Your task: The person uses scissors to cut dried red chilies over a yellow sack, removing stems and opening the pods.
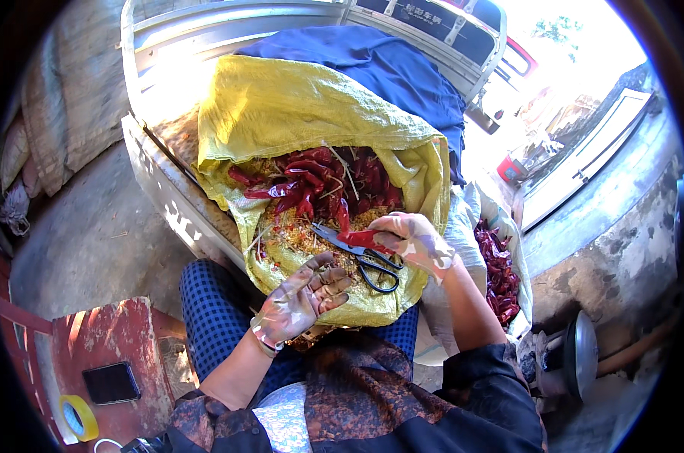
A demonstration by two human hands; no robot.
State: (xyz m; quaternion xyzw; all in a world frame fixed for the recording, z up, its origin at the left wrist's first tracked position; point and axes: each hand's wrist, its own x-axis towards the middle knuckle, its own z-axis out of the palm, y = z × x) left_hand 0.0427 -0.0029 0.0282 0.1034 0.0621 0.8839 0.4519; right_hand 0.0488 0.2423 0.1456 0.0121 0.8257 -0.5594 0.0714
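Note:
My right hand (417,240) pinches a dried red chili pepper (363,239) above the open mouth of a yellow woven sack (296,98). Under that pepper lies a pair of scissors (379,275) with dark handles, its blades pointing up and left. My left hand (296,302) is turned palm up with its fingers apart, holding nothing, at the sack's near edge. Both hands look stained or wear thin patchy coverings; I cannot tell which. Inside the sack a heap of red chili peppers (311,177) rests with yellow seeds and pale stems (304,238) scattered in front of it.
The sack lies on a metal cart bed (160,181) with a blue cloth (364,57) behind. To the right stands a white sack (470,226) of chilies (500,279). A red wooden bench (123,340) at lower left bears a phone (111,383) and a yellow tape roll (80,417).

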